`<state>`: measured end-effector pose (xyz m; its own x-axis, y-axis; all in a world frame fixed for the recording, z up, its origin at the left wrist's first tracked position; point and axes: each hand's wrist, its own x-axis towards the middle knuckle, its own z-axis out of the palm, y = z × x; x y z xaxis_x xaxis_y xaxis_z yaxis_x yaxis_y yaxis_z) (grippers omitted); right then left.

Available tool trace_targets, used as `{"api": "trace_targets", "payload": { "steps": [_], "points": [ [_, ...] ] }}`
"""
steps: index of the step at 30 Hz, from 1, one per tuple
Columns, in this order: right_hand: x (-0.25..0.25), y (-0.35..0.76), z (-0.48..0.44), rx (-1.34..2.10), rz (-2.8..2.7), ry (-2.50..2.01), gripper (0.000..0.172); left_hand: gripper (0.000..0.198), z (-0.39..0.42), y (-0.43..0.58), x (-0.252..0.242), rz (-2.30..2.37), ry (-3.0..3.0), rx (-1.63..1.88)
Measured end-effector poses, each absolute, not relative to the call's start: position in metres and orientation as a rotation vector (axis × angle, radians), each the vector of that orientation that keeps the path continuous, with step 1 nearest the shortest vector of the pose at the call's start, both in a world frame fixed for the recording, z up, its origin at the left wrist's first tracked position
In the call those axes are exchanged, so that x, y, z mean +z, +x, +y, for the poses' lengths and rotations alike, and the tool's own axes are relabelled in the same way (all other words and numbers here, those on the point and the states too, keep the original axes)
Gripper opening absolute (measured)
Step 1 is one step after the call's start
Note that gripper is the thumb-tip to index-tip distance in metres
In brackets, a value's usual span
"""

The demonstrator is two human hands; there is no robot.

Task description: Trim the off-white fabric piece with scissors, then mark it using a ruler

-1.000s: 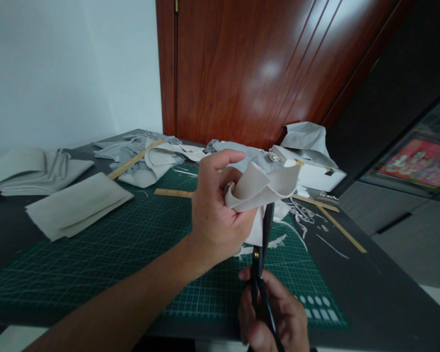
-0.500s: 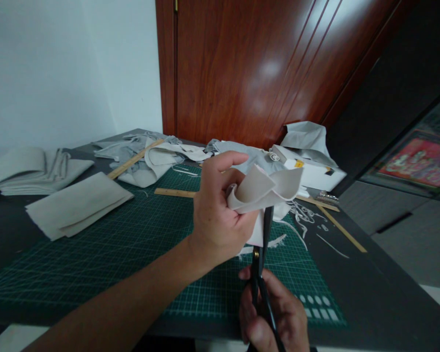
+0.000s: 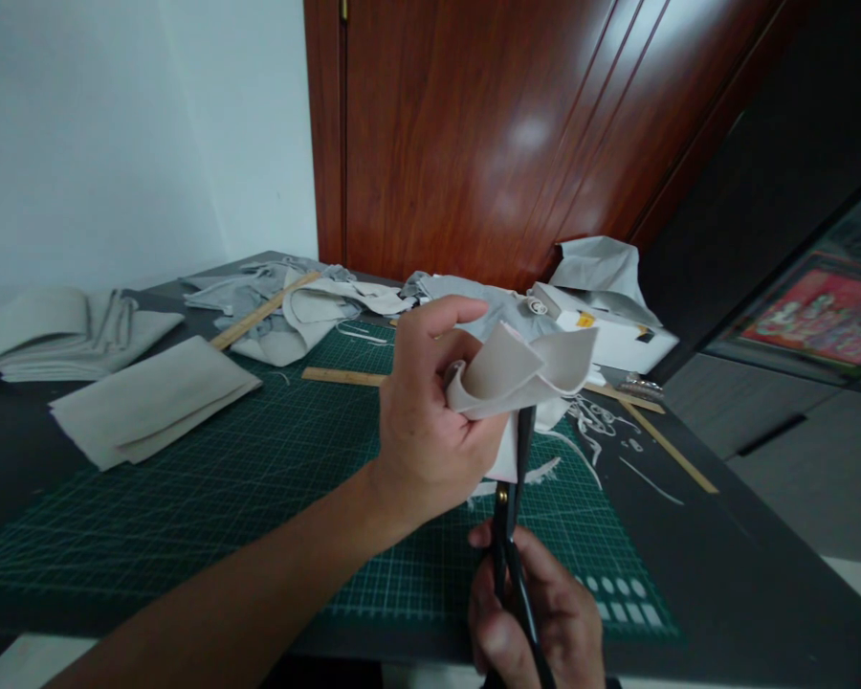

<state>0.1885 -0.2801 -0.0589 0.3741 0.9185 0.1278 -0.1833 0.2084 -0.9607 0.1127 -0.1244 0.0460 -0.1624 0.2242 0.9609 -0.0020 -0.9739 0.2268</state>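
Observation:
My left hand [image 3: 427, 421] is raised over the green cutting mat [image 3: 222, 488], fingers closed round a folded piece of light grey fabric [image 3: 523, 373]. Below it, my right hand [image 3: 538, 617] grips the handles of black scissors [image 3: 513, 517]. The blades point up into the fabric's lower edge, right beside my left palm. Thin trimmed strips [image 3: 595, 421] lie on the mat and table just behind the scissors.
A folded fabric piece [image 3: 150, 397] and a stack of fabric [image 3: 57, 330] lie at the left. Wooden rulers [image 3: 262, 311] and loose fabric scraps [image 3: 316, 311] sit at the mat's far edge, a white box [image 3: 617, 340] under cloth behind them. A wooden door [image 3: 502, 134] stands beyond the table.
My left hand with the fabric has shifted slightly right and up. The scissors and my right hand have barely moved.

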Motion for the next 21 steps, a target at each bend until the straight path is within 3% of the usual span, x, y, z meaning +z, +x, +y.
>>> {"api": "trace_targets", "payload": {
  "steps": [21],
  "points": [
    [-0.0637, 0.1931, -0.2797, 0.843, -0.973, -1.120, 0.059, 0.048, -0.1246, 0.1133, 0.0463, 0.266, 1.919, 2.284]
  ]
}}
